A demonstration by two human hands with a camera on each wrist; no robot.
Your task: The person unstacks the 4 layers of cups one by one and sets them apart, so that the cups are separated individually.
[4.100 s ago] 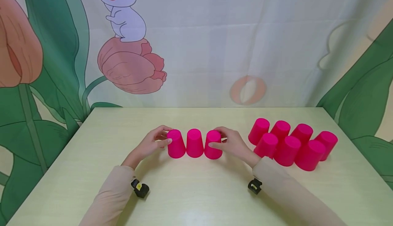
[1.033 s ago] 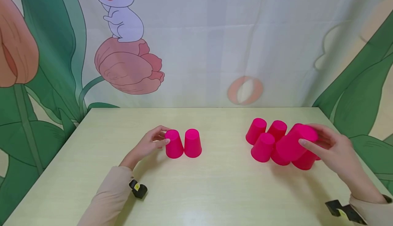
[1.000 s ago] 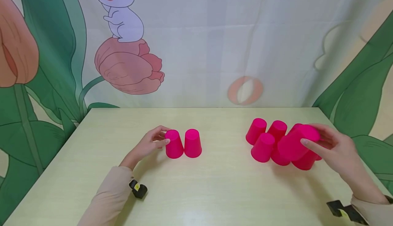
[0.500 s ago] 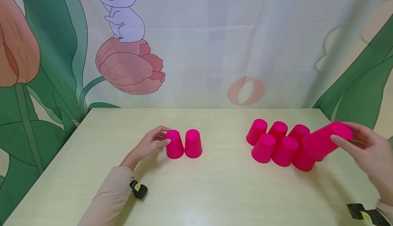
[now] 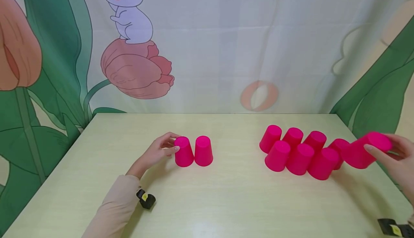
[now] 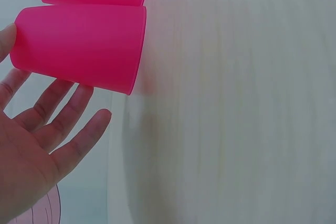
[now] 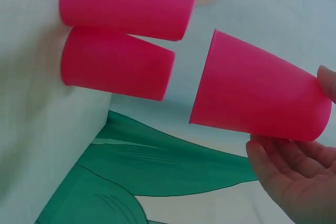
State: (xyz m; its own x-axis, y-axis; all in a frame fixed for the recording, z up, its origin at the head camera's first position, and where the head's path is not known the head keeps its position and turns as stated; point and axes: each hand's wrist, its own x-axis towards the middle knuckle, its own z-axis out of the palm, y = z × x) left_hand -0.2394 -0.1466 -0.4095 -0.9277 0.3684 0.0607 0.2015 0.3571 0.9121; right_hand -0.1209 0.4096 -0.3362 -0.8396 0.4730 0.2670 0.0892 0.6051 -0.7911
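Near the table's middle, my left hand (image 5: 157,149) holds an upside-down pink cup (image 5: 184,154) standing on the table, thumb and fingers about its upper end. A second upside-down pink cup (image 5: 203,152) stands just to its right. In the left wrist view the thumb is at the narrow end of the held cup (image 6: 79,45) and fingers lie along its side. At the far right, my right hand (image 5: 399,160) grips another pink cup (image 5: 360,154), raised and tilted, its mouth facing down and left. The right wrist view shows that cup (image 7: 257,87) apart from the standing ones.
Several more upside-down pink cups, such as the front one (image 5: 300,160), stand in two close rows at the table's right side. The pale table (image 5: 226,202) ends at a printed curtain (image 5: 207,51). A black wrist camera (image 5: 147,199) sits on the left sleeve.
My right hand took the third cup from the middle row, lifted it, and carried it rightward over the group to its far right end. The left hand has stayed at its cup.
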